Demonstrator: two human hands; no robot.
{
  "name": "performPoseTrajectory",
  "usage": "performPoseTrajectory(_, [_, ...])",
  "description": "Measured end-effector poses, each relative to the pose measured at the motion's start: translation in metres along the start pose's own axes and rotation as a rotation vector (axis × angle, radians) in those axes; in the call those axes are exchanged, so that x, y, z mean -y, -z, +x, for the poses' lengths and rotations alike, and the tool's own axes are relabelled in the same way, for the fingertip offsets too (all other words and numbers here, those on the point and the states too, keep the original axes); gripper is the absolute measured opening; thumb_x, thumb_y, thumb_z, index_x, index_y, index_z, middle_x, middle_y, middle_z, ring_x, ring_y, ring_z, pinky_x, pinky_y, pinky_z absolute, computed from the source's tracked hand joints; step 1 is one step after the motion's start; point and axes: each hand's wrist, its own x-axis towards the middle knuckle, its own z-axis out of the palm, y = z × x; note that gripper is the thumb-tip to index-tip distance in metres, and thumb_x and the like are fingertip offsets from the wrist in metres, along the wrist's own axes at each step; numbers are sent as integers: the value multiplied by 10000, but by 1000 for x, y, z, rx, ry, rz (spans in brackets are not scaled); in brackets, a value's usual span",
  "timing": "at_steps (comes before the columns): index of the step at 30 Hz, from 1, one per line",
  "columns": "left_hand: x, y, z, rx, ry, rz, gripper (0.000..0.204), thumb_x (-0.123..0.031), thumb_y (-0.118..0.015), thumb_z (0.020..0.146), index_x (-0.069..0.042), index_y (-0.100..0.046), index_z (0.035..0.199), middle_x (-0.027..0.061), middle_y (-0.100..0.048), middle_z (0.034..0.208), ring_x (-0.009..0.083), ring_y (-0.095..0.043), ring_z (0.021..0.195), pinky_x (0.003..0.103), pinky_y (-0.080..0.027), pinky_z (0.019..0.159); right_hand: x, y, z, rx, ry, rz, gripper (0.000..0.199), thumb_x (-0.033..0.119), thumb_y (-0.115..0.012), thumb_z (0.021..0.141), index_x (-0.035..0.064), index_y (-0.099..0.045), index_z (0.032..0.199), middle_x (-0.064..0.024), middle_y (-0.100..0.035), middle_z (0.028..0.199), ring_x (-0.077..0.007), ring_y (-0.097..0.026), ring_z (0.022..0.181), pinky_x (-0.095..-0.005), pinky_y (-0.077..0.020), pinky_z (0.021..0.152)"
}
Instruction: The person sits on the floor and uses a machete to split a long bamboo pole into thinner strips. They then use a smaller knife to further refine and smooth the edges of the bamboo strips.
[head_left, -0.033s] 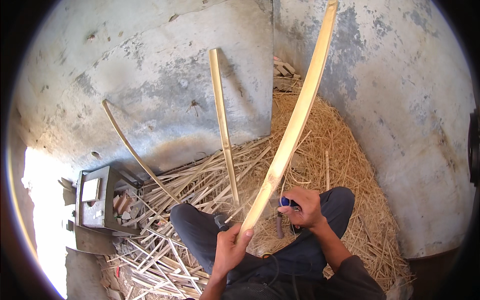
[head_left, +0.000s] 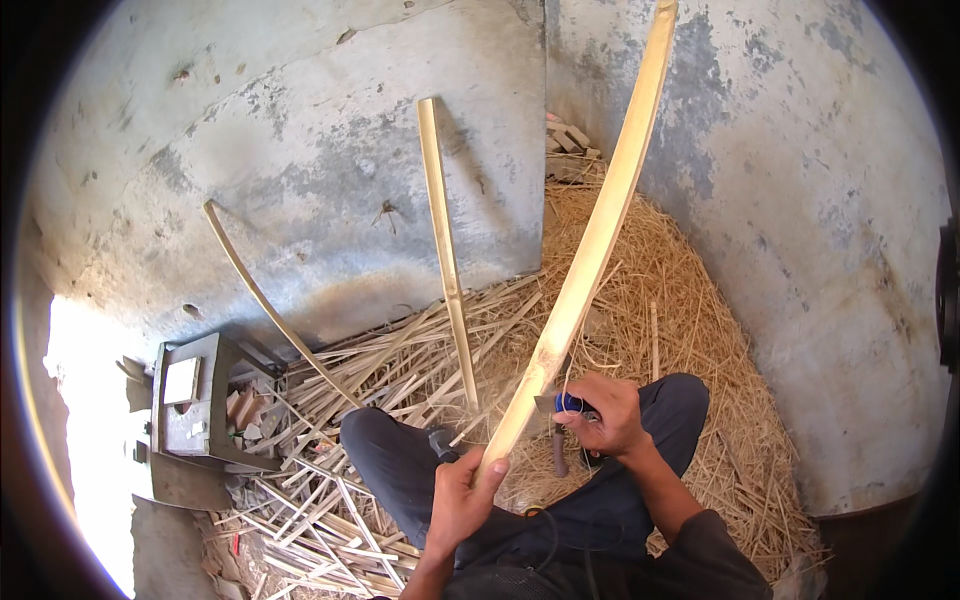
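Note:
My left hand [head_left: 465, 496] is closed round the lower end of a long split bamboo strip [head_left: 586, 280], thumb along its pale face. The strip slants up and away to the right, with a darker node in its lower part. In my right hand [head_left: 607, 412] is a knife [head_left: 567, 403] with a blue handle, held in closed fingers. Its short dark blade lies against or very near the strip's right edge; contact cannot be made out. A thin curled shaving [head_left: 570, 372] rises by the blade. Below the knife, a brown handle [head_left: 559, 455] of some tool shows between my legs.
Two bamboo strips lean on the grey wall, a wide one [head_left: 445, 230] and a thin one [head_left: 270, 300]. Cut strips [head_left: 330, 525] litter the floor at left, beside a wooden box stand [head_left: 195, 430]. Straw-like shavings [head_left: 690, 330] heap at right against the other wall.
The knife in my right hand has shifted slightly, and its blade now shows beside the strip. My left hand and the strip have hardly moved.

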Motion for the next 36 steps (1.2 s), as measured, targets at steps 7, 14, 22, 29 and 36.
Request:
performPoseTrajectory(7, [-1, 0, -1, 58, -6, 19, 292, -236, -632, 1071, 43, -687, 1002, 83, -470, 585, 106, -411, 555, 336, -400, 524, 9, 5, 11, 11, 65, -95, 317, 344, -859, 861, 56, -749, 939, -48, -652, 724, -211, -625, 541, -343, -481, 493])
performPoseTrajectory(14, [-1, 5, -1, 129, 30, 33, 354, -260, -553, 1116, 53, -671, 1003, 77, -433, 587, 129, -388, 548, 353, -374, 518, 13, 8, 18, 21, 37, -205, 313, 373, -841, 870, 78, -764, 938, -40, -670, 729, -204, -628, 534, -338, -477, 484])
performPoseTrajectory(22, [16, 6, -6, 125, 102, 63, 374, -275, -560, 1114, 40, -635, 929, 82, -418, 595, 129, -383, 569, 358, -365, 520, 2, 0, 12, 18, -2, -230, 326, 366, -810, 912, 46, -776, 962, -75, -667, 708, -229, -604, 525, -358, -454, 481])
performPoseTrajectory(29, [39, 31, -46, 291, 140, 103, 433, -343, -565, 1117, -6, -611, 848, -14, -483, 600, 71, -441, 583, 300, -381, 531, -78, 72, 37, -409, -508, -268, 379, 341, -679, 1041, -34, -730, 1027, -50, -610, 690, -118, -525, 620, -305, -417, 579])
performPoseTrajectory(36, [28, 29, -14, 80, 86, 17, 348, -242, -627, 1080, 33, -613, 866, 39, -438, 594, 94, -367, 591, 329, -342, 517, -61, 41, 0, -187, -474, -72, 339, 323, -739, 988, -14, -728, 1029, -71, -642, 746, -151, -576, 640, -307, -468, 611])
